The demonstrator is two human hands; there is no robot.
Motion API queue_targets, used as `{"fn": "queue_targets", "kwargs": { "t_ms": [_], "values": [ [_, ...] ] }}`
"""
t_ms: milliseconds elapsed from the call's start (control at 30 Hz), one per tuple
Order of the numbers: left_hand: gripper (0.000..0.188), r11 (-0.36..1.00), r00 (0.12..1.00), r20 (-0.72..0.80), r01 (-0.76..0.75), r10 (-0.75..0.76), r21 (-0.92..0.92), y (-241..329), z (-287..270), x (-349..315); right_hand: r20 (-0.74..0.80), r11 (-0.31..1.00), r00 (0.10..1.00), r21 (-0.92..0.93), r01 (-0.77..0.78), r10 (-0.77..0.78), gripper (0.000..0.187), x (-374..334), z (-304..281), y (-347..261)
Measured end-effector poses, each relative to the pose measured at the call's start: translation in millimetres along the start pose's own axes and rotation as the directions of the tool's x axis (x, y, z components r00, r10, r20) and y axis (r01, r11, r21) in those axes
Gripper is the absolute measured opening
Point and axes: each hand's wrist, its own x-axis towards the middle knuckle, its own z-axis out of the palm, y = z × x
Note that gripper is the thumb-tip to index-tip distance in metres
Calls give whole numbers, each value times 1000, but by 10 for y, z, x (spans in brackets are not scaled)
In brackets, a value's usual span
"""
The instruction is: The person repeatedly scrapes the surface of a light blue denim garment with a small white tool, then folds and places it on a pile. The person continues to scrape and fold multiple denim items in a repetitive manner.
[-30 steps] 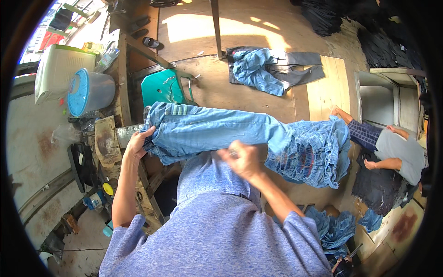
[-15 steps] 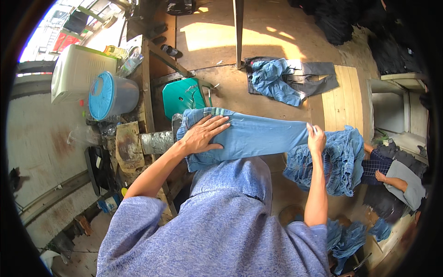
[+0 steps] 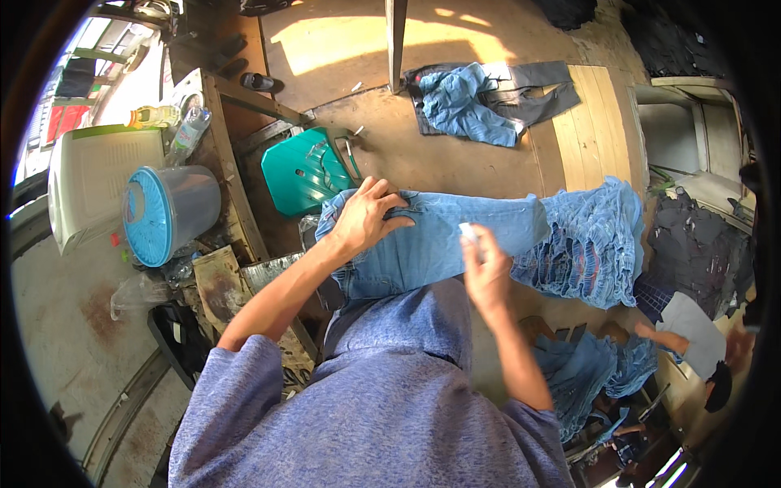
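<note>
Blue denim leg [image 3: 427,244] runs L–R, L hand [image 3: 368,218] pinching its L end, R hand [image 3: 488,272] gripping sm. white item [image 3: 466,231] nr R end.

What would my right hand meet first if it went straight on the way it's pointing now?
Probably the pale blue denim leg; your right hand, holding a small white thing, points at it. Depth is unclear, so they may be touching.

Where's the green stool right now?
In the head view, the green stool is left of centre, right of the blue-lidded bucket and just beyond the left hand.
</note>
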Motion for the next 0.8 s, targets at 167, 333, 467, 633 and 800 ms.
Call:
{"fn": "queue_targets", "kwargs": {
  "t_ms": [167, 333, 467, 633, 800],
  "values": [
    [73, 990, 998, 41, 31, -37, 141, -118, -179, 56, -19, 968, 974, -118, 221, -225, 41, -285, 565, -405],
    [82, 839, 896, -173, 444, -409, 314, -116, -737, -191, -61, 985, 985, -66, 158, -162, 40, -362, 672, -318],
    [66, 670, 672, 63, 741, -738, -49, 186, -917, -841, -208, 985, 969, 138, -106, 133, 39, -245, 683, -137],
    [40, 473, 716, 281, 654, -639, -590, 340, -574, -1063, -223, 974, 959, 186, -133, 174, 38, -74, 545, -32],
    [74, -660, 516, 832, 556, -201, -505, 272, -382, -943, -211, 973, 968, 210, -93, 138, 37, -63, 486, -138]
  ]
}}
